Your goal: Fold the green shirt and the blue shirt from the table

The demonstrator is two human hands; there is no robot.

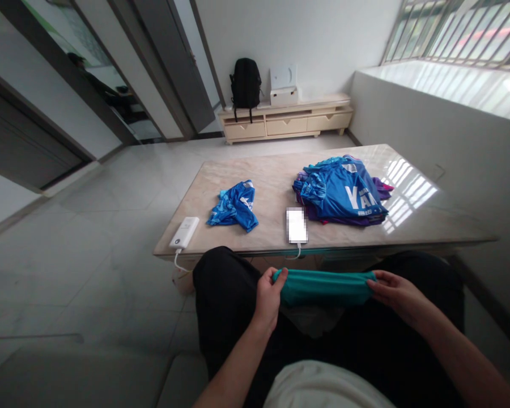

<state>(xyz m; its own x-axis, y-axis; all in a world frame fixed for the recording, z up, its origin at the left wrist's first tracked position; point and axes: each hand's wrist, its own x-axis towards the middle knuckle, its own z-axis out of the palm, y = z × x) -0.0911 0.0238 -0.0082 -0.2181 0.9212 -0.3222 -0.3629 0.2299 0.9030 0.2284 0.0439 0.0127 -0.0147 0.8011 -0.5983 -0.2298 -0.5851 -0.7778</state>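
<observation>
A teal piece of cloth [326, 288] is stretched sideways over my lap, in front of the table edge. My left hand [270, 296] pinches its left end, thumb on top. At the other end, my right hand [393, 292] grips the cloth between thumb and fingers. Beyond it on the table lies a stack of folded blue and purple jerseys [338, 195], the top one with white lettering. A smaller crumpled blue garment [236, 207] lies to the left of the stack.
The marble-topped table [272, 170] stands before my knees. A white power bank [185, 232] with a cable lies at its left corner; a blurred white device [296, 225], also cabled, is at the front edge. Behind are a low cabinet [287, 123], a black backpack [245, 85] and a distant person [96, 85].
</observation>
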